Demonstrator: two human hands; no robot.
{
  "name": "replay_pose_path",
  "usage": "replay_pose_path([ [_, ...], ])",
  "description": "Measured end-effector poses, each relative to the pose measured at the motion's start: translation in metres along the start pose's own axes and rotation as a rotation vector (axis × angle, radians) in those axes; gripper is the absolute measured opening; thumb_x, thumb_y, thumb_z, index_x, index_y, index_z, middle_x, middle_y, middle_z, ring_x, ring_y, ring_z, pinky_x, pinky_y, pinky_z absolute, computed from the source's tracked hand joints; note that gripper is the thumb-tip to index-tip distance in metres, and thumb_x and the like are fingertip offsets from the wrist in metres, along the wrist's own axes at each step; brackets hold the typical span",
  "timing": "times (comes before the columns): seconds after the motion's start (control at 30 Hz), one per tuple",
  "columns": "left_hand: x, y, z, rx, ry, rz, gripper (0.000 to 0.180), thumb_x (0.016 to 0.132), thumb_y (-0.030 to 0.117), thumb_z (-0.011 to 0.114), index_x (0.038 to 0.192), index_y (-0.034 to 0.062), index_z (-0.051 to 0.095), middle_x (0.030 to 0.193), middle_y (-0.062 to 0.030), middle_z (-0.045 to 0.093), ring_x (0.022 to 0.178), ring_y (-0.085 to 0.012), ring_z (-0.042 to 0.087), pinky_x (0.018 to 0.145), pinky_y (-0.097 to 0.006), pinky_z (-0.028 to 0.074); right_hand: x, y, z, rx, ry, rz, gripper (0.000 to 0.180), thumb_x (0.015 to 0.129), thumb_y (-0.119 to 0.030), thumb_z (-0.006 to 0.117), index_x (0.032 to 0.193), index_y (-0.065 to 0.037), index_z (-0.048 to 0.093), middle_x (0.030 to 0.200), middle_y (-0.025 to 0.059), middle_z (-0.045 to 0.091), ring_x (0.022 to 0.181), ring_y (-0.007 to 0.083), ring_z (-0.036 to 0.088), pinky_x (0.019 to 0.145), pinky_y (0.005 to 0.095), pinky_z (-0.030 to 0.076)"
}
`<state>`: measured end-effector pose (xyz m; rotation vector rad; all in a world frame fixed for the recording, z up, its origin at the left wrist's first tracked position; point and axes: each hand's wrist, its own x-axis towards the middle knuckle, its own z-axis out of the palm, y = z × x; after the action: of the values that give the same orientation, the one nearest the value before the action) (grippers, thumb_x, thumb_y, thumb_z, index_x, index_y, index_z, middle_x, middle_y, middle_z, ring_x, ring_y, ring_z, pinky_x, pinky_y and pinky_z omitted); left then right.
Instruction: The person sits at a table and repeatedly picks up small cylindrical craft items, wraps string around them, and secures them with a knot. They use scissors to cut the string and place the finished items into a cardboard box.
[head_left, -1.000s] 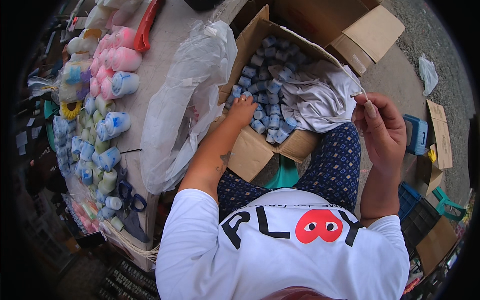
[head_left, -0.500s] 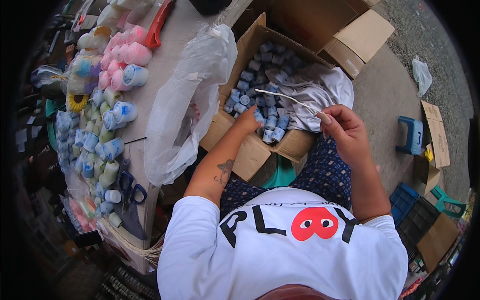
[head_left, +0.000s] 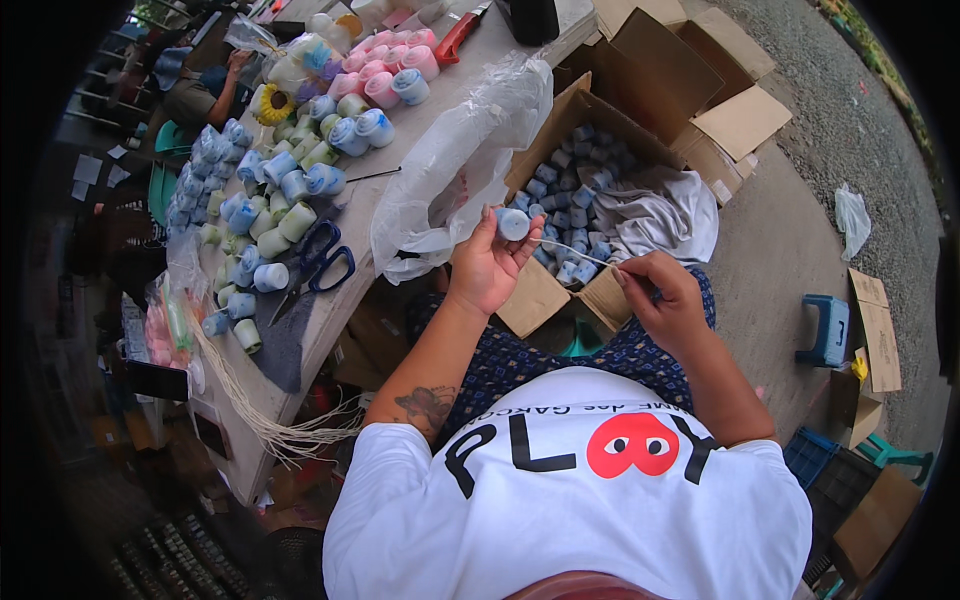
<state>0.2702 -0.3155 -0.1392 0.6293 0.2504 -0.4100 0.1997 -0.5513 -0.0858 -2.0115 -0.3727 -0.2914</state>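
Observation:
My left hand (head_left: 490,268) holds a small pale blue spool (head_left: 514,223) up by its fingertips, above the near edge of an open cardboard box (head_left: 533,296). A thin white thread (head_left: 572,250) runs from the spool to my right hand (head_left: 662,297), which pinches its end. The box holds several more blue spools (head_left: 565,192) and a crumpled white plastic bag (head_left: 655,213).
To my left a table (head_left: 345,295) carries several blue, green and pink spools (head_left: 280,170), blue-handled scissors (head_left: 318,262), a clear plastic bag (head_left: 455,160) and a bundle of cords (head_left: 265,420). More open boxes (head_left: 700,70) stand behind. A blue stool (head_left: 827,328) and crates sit on the concrete at right.
My left hand has come out of the box holding a blue spool and lifted it. My right hand has moved left and lower, drawing the thread taut from the spool.

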Motion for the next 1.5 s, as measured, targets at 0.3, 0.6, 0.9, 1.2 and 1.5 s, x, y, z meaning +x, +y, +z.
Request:
replay_pose_path([
  [0.3,-0.034,-0.006,0.020,-0.002,-0.082,0.031,0.036,0.096,0.032,0.045,0.111,0.0000,0.051,0.110,-0.0159,0.057,0.109,-0.0281,0.056,0.092,-0.035,0.050,-0.017,-0.024,0.001,-0.009,0.063,-0.029,0.006,0.080,-0.003,0.066,0.085,-0.003,0.063,0.069,0.0061,0.055,0.056,0.0156,0.051,0.050,0.0259,0.039],
  [0.6,-0.041,-0.009,0.025,0.026,-0.096,0.036,0.038,0.096,0.031,0.046,0.116,-0.0012,0.047,0.113,-0.0158,0.055,0.111,-0.0283,0.055,0.094,-0.036,0.049,-0.019,-0.027,0.000,-0.044,0.042,-0.023,0.007,0.079,-0.003,0.066,0.086,-0.003,0.063,0.069,0.0062,0.056,0.057,0.0170,0.051,0.050,0.0274,0.039],
  [0.9,-0.037,-0.017,0.029,0.114,-0.160,0.030,0.041,0.096,0.029,0.046,0.122,-0.0023,0.043,0.116,-0.0194,0.052,0.112,-0.0287,0.054,0.095,-0.036,0.048,-0.013,-0.026,0.003,-0.089,-0.057,-0.057,0.012,0.078,-0.006,0.066,0.090,-0.005,0.064,0.071,0.0087,0.058,0.063,0.0231,0.056,0.053,0.0320,0.043],
  [1.2,-0.040,-0.028,0.046,0.123,-0.192,-0.006,0.044,0.093,0.026,0.053,0.126,0.0000,0.040,0.119,-0.0201,0.052,0.112,-0.0266,0.053,0.096,-0.035,0.046,-0.010,-0.013,0.013,-0.133,0.085,-0.094,0.009,0.077,-0.007,0.068,0.085,-0.004,0.063,0.068,0.0084,0.057,0.061,0.0242,0.056,0.054,0.0324,0.043],
  [1.5,-0.040,-0.033,0.049,0.134,-0.165,0.036,0.044,0.093,0.023,0.054,0.127,0.0009,0.040,0.120,-0.0169,0.052,0.115,-0.0258,0.052,0.097,-0.034,0.045,-0.012,-0.009,0.014,0.003,0.148,0.042,0.009,0.082,-0.008,0.065,0.088,-0.002,0.062,0.073,0.0098,0.058,0.060,0.0203,0.056,0.052,0.0290,0.042],
])
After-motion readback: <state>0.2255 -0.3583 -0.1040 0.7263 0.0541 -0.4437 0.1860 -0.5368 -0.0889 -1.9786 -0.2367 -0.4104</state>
